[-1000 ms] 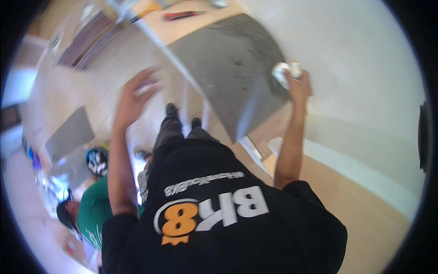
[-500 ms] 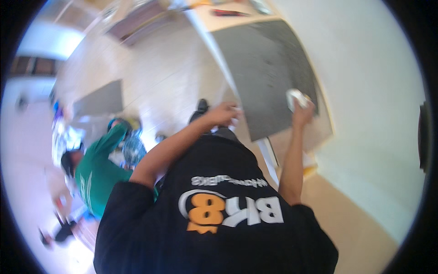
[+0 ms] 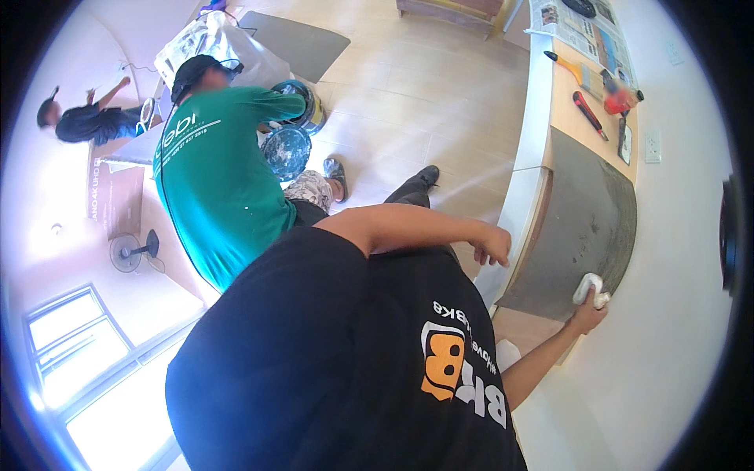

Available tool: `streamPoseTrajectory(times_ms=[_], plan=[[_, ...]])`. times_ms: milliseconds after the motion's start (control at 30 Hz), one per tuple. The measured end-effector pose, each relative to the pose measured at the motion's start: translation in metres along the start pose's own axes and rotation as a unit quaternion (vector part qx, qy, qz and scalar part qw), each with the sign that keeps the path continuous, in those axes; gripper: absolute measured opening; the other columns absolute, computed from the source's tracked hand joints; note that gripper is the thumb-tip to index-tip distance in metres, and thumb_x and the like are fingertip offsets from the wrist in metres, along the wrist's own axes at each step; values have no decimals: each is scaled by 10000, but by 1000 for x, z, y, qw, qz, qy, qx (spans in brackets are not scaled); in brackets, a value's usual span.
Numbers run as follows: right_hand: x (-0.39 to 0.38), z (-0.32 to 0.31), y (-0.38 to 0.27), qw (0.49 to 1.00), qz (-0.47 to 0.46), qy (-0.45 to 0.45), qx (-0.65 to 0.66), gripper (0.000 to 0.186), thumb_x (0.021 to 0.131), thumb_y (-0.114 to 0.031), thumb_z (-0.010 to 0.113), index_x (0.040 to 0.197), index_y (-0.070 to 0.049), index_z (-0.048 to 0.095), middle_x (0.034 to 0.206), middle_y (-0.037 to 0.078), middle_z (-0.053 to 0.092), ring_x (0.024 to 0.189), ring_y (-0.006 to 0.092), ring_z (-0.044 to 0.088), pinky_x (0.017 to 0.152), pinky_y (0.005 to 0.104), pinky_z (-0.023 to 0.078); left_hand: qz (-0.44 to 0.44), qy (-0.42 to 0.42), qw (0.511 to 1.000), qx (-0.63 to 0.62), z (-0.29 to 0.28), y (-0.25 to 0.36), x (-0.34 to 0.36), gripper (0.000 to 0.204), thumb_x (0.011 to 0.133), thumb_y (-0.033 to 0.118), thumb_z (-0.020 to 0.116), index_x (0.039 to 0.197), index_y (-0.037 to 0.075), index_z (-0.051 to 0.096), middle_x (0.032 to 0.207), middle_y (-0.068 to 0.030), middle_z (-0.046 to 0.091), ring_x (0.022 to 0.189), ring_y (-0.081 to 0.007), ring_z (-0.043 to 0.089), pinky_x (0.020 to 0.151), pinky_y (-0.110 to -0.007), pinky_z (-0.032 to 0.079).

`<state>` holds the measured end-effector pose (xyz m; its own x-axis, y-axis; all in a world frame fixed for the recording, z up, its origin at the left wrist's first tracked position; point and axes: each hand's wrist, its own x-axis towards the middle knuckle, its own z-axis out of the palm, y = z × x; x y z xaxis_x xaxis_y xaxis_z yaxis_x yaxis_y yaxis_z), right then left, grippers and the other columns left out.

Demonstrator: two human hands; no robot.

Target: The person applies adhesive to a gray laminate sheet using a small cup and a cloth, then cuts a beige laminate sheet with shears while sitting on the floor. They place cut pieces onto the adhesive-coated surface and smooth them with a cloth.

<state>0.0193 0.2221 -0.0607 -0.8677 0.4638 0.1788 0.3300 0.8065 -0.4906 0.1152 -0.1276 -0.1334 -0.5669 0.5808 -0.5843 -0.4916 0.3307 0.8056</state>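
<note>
While the right hand [image 3: 587, 314] grips a white tool [image 3: 587, 287] at 3 o'clock, fingers curled around its handle, the tool sits against the near edge of a grey patch [image 3: 585, 224] spread on the counter [image 3: 569, 118]. Whether the tool's face presses flat on the grey or just touches it cannot be told. Right forearm comes up from 5 o'clock, past a white lump [image 3: 508, 353] that shows just beside the elbow.

Left hand [image 3: 493, 243] sits just right of centre, fingers loosely bent, holding nothing, hanging at the counter's white front edge [image 3: 522, 212]; contact with the edge cannot be told. Left arm crosses from the black shirt [image 3: 353, 369], which fills the 6 o'clock area.

Grey patch covers the near part of the counter; the bare wood part runs on toward 1 o'clock. There lie a brush [image 3: 567, 67], a red-handled knife [image 3: 587, 115], a small red thing [image 3: 620, 100] and newspaper [image 3: 581, 27] at the far end. White wall [image 3: 675, 259] runs along the counter's right side, with a socket [image 3: 653, 146] near 2 o'clock.

At 10 o'clock a person in a green shirt [image 3: 216, 184] bends over a bucket [image 3: 302, 110] on the tiled floor [image 3: 408, 102]. Another person in dark clothes [image 3: 90, 122] is at 9 o'clock, well apart. A fan [image 3: 129, 253] stands near 8 o'clock.
</note>
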Motion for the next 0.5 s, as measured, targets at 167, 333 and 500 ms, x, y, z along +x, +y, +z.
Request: streamPoseTrajectory(times_ms=[167, 333, 500], plan=[[56, 18, -48, 999, -41, 1, -7, 785, 767, -584, 820, 1303, -45, 624, 1243, 116, 690, 1141, 300, 662, 1014, 447, 470, -30, 185, 974, -129, -54, -71, -55, 349, 931, 307, 691, 1121, 14, 695, 949, -95, 704, 711, -202, 665, 599, -321, 545], [81, 48, -79, 991, -64, -98, -71, 805, 751, -579, 828, 1315, -45, 617, 1263, 119, 687, 1166, 309, 653, 1020, 463, 466, -73, 330, 928, -160, -70, -138, -129, 330, 937, 300, 692, 1098, 11, 700, 900, -72, 700, 702, -158, 649, 609, -302, 543], [58, 34, -75, 965, -168, -180, 89, 579, 935, -426, 706, 1318, -5, 600, 1323, 210, 630, 1235, 341, 595, 1068, 448, 444, -45, 360, 884, -297, -76, -182, -174, 365, 958, 342, 689, 1155, 35, 687, 1010, -110, 722, 802, -195, 685, 738, -330, 582]])
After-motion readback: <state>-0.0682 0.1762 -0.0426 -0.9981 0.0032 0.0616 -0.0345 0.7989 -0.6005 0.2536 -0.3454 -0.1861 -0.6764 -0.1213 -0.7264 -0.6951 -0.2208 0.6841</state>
